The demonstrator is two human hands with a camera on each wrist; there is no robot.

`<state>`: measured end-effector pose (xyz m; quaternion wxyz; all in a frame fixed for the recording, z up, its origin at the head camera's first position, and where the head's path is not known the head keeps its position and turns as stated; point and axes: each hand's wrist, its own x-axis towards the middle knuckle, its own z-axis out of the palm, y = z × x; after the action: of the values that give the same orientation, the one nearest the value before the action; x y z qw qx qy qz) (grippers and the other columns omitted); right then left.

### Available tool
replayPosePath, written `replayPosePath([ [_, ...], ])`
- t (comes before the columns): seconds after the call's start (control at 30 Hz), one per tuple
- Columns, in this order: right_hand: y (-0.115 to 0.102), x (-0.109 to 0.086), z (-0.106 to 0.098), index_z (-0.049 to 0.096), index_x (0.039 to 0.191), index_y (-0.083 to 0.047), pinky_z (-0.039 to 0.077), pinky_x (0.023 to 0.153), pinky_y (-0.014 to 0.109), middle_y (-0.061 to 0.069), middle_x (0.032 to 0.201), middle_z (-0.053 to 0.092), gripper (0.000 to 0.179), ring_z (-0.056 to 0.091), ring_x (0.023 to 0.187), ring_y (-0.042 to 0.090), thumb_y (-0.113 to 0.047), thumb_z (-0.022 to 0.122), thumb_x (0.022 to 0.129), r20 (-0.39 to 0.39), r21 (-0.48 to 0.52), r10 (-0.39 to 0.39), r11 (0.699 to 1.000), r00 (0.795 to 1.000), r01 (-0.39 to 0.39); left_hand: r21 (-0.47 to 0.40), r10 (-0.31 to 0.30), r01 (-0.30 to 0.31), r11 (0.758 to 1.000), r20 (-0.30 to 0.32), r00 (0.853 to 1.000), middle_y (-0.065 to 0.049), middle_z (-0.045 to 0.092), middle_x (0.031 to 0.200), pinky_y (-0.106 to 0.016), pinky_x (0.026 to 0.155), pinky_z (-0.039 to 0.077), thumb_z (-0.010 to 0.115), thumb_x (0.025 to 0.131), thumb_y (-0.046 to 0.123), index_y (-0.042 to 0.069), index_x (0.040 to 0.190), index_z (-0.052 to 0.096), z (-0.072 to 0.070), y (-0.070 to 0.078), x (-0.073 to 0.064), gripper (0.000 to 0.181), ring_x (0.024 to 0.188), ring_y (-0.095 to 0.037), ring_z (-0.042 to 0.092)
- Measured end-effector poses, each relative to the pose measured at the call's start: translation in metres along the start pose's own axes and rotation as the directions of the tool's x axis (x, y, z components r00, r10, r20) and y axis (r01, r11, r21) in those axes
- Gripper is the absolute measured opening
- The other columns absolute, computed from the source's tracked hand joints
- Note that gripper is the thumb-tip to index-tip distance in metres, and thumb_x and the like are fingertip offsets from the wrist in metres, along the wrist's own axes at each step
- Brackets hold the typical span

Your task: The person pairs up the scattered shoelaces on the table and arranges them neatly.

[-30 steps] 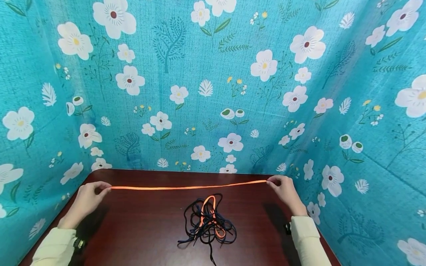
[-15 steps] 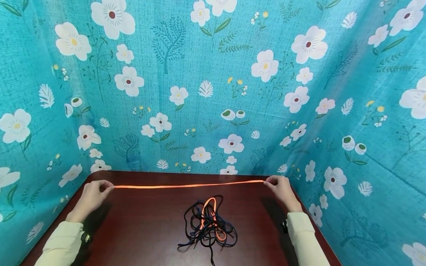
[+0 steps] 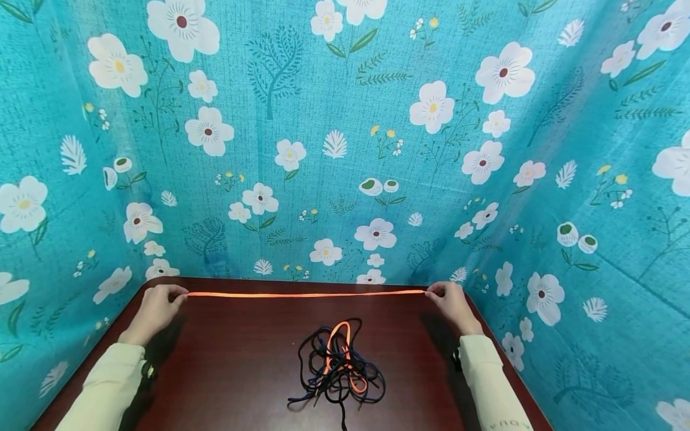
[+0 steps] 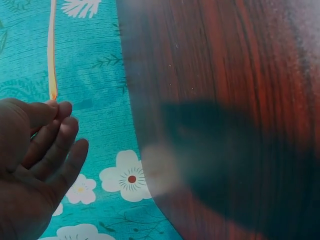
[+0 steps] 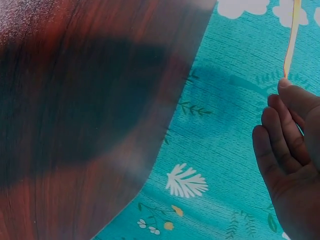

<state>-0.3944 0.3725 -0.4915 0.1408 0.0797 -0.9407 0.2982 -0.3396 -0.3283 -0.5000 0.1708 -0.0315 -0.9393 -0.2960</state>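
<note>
A flat orange shoelace (image 3: 302, 295) is stretched nearly straight across the far part of the table. Its left end is pinched between thumb and forefinger of my left hand (image 3: 159, 308); my right hand (image 3: 451, 304) pinches the other end the same way. In the left wrist view the lace (image 4: 52, 55) rises from the fingertips, the other fingers loosely bent below. The right wrist view shows the lace (image 5: 293, 40) leaving the thumb tip. Nearer me, a tangled heap of dark laces (image 3: 339, 371) lies on the table, with an orange lace (image 3: 330, 347) looped through it.
The dark red-brown wooden table (image 3: 242, 359) has rounded far corners. Blue cloth (image 3: 323, 179) printed with white flowers hangs behind it and along both sides, close to the table's edges. Loose lace ends stick out from the heap toward the near side.
Both hands have come slightly inward, and the left has risen a little. The orange lace between them now hangs straighter and more level. The dark heap lies as before.
</note>
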Motion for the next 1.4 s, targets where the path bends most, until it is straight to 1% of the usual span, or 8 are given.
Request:
replayPosePath([
  [0.17,0.006,0.006,0.006,0.076,0.094,-0.004,0.055,0.067,0.036,0.011,0.088,0.073,0.009,0.063,0.077,0.022,-0.012,0.072,0.095,0.021,0.014,0.026,1.0,0.999,-0.026,0.019,-0.049,0.048,0.999,0.027,0.998,-0.024,0.069,0.086,-0.043,0.062,0.053,0.069,0.094,0.003,-0.009,0.095,0.07,0.004,-0.003,0.009,0.012,0.069,-0.027,0.059],
  [0.3,0.012,0.01,0.013,0.075,0.095,-0.005,0.053,0.064,0.033,0.012,0.089,0.073,0.01,0.062,0.076,0.022,-0.014,0.072,0.096,0.057,0.021,0.072,0.997,0.996,-0.074,0.017,-0.086,0.085,0.996,0.056,0.995,-0.019,0.067,0.08,-0.041,0.061,0.05,0.07,0.094,0.004,-0.007,0.091,0.069,0.011,-0.007,0.013,0.012,0.068,-0.026,0.056],
  [0.43,0.017,0.013,0.019,0.074,0.093,-0.006,0.053,0.063,0.032,0.013,0.089,0.073,0.009,0.062,0.075,0.022,-0.014,0.072,0.096,0.072,0.014,0.103,0.995,0.992,-0.104,0.027,-0.12,0.118,0.993,0.074,0.99,-0.019,0.067,0.081,-0.042,0.062,0.05,0.068,0.095,0.005,-0.006,0.091,0.069,0.017,-0.009,0.017,0.012,0.07,-0.027,0.057],
  [0.57,0.022,0.017,0.024,0.074,0.089,-0.005,0.05,0.061,0.032,0.01,0.084,0.071,0.011,0.059,0.071,0.021,-0.014,0.073,0.095,0.063,0.009,0.093,0.996,0.994,-0.094,0.049,-0.15,0.145,0.988,0.108,0.983,-0.02,0.067,0.085,-0.044,0.063,0.05,0.064,0.097,0.004,-0.006,0.093,0.068,0.021,-0.012,0.022,0.012,0.072,-0.028,0.058],
  [0.7,0.026,0.02,0.028,0.075,0.089,-0.002,0.051,0.063,0.032,0.007,0.081,0.07,0.013,0.06,0.072,0.02,-0.014,0.074,0.094,0.074,0.016,0.084,0.996,0.994,-0.085,0.082,-0.178,0.167,0.982,0.148,0.973,-0.02,0.067,0.087,-0.044,0.063,0.05,0.059,0.099,0.006,-0.005,0.096,0.068,0.023,-0.013,0.026,0.015,0.073,-0.027,0.059],
  [0.93,0.032,0.027,0.037,0.075,0.089,-0.002,0.052,0.062,0.032,0.007,0.081,0.069,0.012,0.06,0.072,0.02,-0.012,0.072,0.095,0.103,0.004,0.111,0.994,0.988,-0.112,0.106,-0.188,0.172,0.979,0.159,0.969,-0.019,0.068,0.086,-0.046,0.062,0.05,0.06,0.099,0.01,-0.004,0.095,0.069,0.027,-0.013,0.03,0.017,0.072,-0.026,0.06],
  [1.2,0.035,0.034,0.046,0.075,0.09,-0.001,0.052,0.062,0.033,0.009,0.081,0.069,0.014,0.059,0.07,0.02,-0.013,0.07,0.097,0.12,0.004,0.132,0.991,0.984,-0.134,0.133,-0.262,0.24,0.962,0.19,0.946,-0.017,0.067,0.085,-0.045,0.063,0.049,0.061,0.1,0.012,-0.004,0.097,0.069,0.035,-0.015,0.041,0.018,0.073,-0.027,0.059],
  [1.4,0.04,0.042,0.049,0.075,0.09,0.001,0.05,0.06,0.032,0.012,0.081,0.071,0.016,0.059,0.069,0.02,-0.013,0.071,0.096,0.126,-0.011,0.148,0.989,0.981,-0.148,0.147,-0.294,0.267,0.952,0.209,0.933,-0.016,0.067,0.083,-0.044,0.063,0.048,0.06,0.101,0.013,-0.004,0.097,0.069,0.042,-0.018,0.052,0.019,0.073,-0.026,0.059],
])
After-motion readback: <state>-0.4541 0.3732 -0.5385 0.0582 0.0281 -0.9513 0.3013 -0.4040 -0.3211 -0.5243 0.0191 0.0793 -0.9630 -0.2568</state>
